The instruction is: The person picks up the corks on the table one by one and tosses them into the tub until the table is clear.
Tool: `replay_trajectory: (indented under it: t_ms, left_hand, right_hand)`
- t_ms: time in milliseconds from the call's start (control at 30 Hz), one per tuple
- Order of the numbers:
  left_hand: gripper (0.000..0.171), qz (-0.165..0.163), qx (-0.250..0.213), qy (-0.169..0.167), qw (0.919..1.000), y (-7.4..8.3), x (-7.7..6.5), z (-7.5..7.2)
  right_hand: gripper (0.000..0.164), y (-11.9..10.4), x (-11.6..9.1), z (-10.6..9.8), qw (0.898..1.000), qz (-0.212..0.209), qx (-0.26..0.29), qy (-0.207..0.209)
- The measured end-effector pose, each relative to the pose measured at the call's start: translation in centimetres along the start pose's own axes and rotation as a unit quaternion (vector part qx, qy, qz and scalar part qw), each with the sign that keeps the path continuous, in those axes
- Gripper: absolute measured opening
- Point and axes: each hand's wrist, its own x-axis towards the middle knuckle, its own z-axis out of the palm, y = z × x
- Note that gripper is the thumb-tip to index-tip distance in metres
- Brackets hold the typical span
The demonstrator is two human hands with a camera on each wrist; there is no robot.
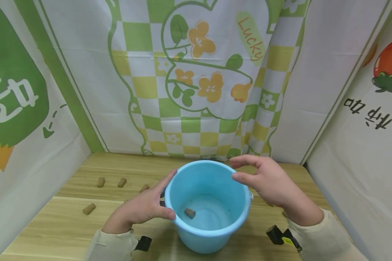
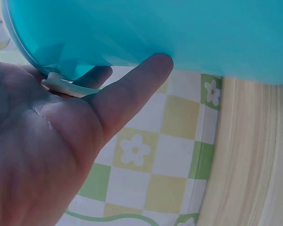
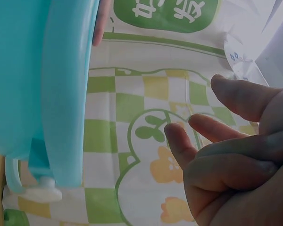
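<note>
A light-blue bucket (image 1: 204,240) stands upright on the wooden table, with one brown cork (image 1: 190,213) lying on its floor. My left hand (image 1: 143,206) is at the bucket's left side, its thumb and forefinger spread along the rim. In the left wrist view, an extended finger (image 2: 137,89) of that hand touches the bucket wall (image 2: 217,37), and other fingers reach behind it near the pale handle end. My right hand (image 1: 268,179) hovers over the right rim, holding nothing. The right wrist view has its fingers loosely bent, apart from the bucket (image 3: 66,94).
Several corks lie on the table (image 1: 111,230) at left, among them one cork (image 1: 89,208) nearer the front and another cork (image 1: 101,182) farther back. A patterned cloth (image 1: 202,134) hangs behind the table. White printed panels (image 1: 375,159) flank both sides.
</note>
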Motion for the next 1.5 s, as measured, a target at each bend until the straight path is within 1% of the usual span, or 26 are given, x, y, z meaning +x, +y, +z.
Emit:
replay_trajectory:
  t_ms: [100, 200, 300, 367, 433, 567, 633, 733, 867, 1033, 1133, 1233, 1267, 1500]
  left_hand:
    - [0.12, 0.002, 0.002, -0.001, 1.0, 0.0, 0.0, 0.0]
    - [0.12, 0.004, 0.009, 0.0, 1.0, 0.0, 0.0, 0.0]
    - [0.121, 0.005, 0.016, 0.002, 0.9998, 0.0, -0.1, -0.1]
    - [0.121, 0.004, 0.02, 0.005, 0.9998, 0.0, -0.1, -0.1]
    - [0.121, 0.003, 0.019, 0.004, 0.9998, 0.0, -0.1, -0.1]
    - [0.121, 0.003, 0.014, 0.004, 0.9999, 0.0, -0.1, -0.1]
    - [0.121, 0.005, 0.01, 0.002, 0.9999, 0.0, -0.1, 0.0]
    - [0.12, 0.008, 0.003, 0.0, 1.0, -0.1, -0.1, 0.0]
    - [0.119, 0.007, -0.004, -0.002, 1.0, -0.1, 0.0, 0.0]
    - [0.118, 0.011, -0.017, -0.008, 0.9998, -0.2, 0.0, -0.1]
    - [0.117, 0.014, -0.023, -0.011, 0.9996, -0.2, 0.0, -0.1]
    - [0.117, 0.014, -0.023, -0.011, 0.9996, -0.2, 0.0, -0.1]
    - [0.117, 0.014, -0.023, -0.012, 0.9996, -0.2, 0.0, -0.1]
    - [0.118, 0.014, -0.013, -0.007, 0.9998, -0.2, 0.0, -0.1]
  right_hand:
    - [0.039, 0.8, -0.1, -0.4, 1.0, 0.001, 0.0, 0.015]
    - [0.041, 1.7, -0.2, -0.9, 0.999, 0.006, 0.02, 0.033]
    - [0.045, 2.6, -0.3, -1.6, 0.996, 0.022, 0.078, 0.044]
    - [0.047, 3.3, -0.3, -2.1, 0.993, 0.023, 0.108, 0.048]
    - [0.048, 4.0, -0.3, -2.6, 0.99, 0.026, 0.132, 0.045]
    - [0.048, 5.9, -0.4, -3.5, 0.985, 0.037, 0.163, 0.039]
    - [0.047, 6.9, -0.4, -3.8, 0.982, 0.04, 0.182, 0.041]
    - [0.043, 8.7, -0.5, -4.2, 0.974, 0.04, 0.22, 0.046]
    - [0.034, 10.9, -0.5, -4.8, 0.964, 0.064, 0.252, 0.051]
    - [0.033, 13.7, -0.8, -5.3, 0.959, 0.108, 0.256, 0.062]
    - [0.025, 15.5, -1.1, -5.6, 0.948, 0.13, 0.282, 0.063]
    - [0.019, 17.2, -1.4, -5.8, 0.936, 0.143, 0.318, 0.057]
    - [0.018, 17.7, -1.5, -5.8, 0.931, 0.15, 0.329, 0.056]
    - [0.021, 21.9, -2.5, -5.9, 0.909, 0.157, 0.384, 0.041]
